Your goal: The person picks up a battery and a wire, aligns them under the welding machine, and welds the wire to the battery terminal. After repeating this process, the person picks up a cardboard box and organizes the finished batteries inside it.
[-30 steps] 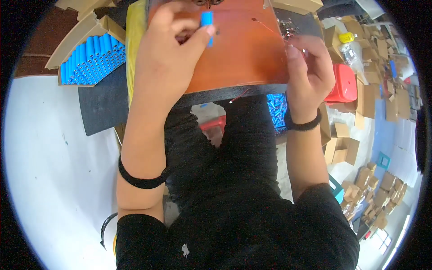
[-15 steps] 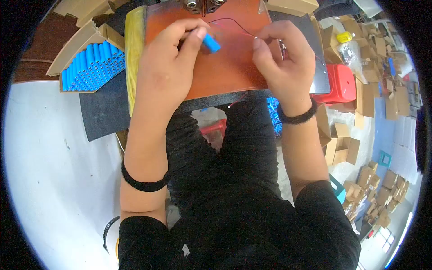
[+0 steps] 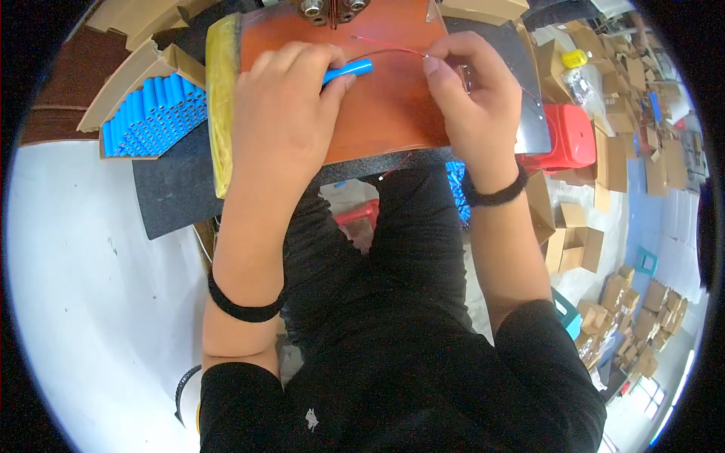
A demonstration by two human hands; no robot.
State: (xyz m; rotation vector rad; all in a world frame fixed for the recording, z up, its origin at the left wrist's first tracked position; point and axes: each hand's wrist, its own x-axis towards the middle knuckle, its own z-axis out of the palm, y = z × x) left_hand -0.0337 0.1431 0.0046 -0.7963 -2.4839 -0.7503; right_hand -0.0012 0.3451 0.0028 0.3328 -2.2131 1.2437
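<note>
My left hand (image 3: 283, 106) is closed around a blue cylindrical battery cell (image 3: 353, 70), which sticks out past the thumb and lies nearly level, pointing right. In my right hand (image 3: 479, 98), thumb and forefinger pinch the end of a thin red and dark wire pair (image 3: 393, 50). The wires reach left across the orange work mat (image 3: 385, 113) toward the battery cell. The red one's free end lies beyond the cell; the dark one's far end is hidden by my left hand.
A bolted metal machine head (image 3: 332, 11) hangs over the mat's far edge. Left of the mat lies a yellow plastic-wrapped strip (image 3: 220, 113), then a cardboard box of blue battery cells (image 3: 155, 106). A red stool (image 3: 566, 140) and cardboard boxes (image 3: 578, 241) stand to the right.
The battery cell has turned from slanting down to nearly level, and my left hand has rolled over with its back upward. The red wire now shows spread out over the mat.
</note>
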